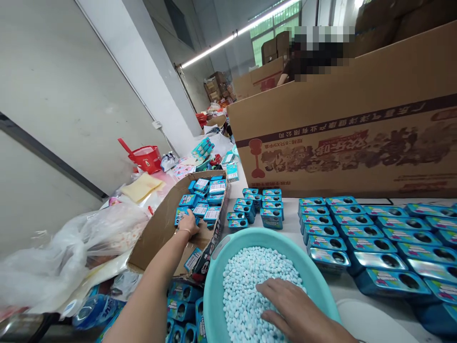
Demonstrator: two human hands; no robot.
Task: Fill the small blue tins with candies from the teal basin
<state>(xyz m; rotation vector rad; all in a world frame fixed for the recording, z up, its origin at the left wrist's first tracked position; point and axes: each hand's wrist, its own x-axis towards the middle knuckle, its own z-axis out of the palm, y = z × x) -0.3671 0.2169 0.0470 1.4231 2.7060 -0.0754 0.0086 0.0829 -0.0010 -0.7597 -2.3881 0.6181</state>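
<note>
My left hand (189, 224) reaches into a shallow cardboard box (153, 228) and touches small blue tins (187, 200) heaped at its far end. The back of the hand hides most of its fingers, so I cannot tell whether they grip a tin. Another blue tin (193, 259) lies apart at the box's near end. Over a turquoise basin (210, 290), my right hand (289, 305) is open, palm down, fingers stretched and thumb apart, at the surface of the pale blue pellets (246, 271). Nothing shows in its grasp.
Rows of blue tins with round openings (371, 231) stand on the white table at right, with smaller groups (272, 209) behind the basin. A large carton (342, 143) walls off the back; a person is beyond it. Plastic bags (93, 233) and a red container (147, 159) lie left.
</note>
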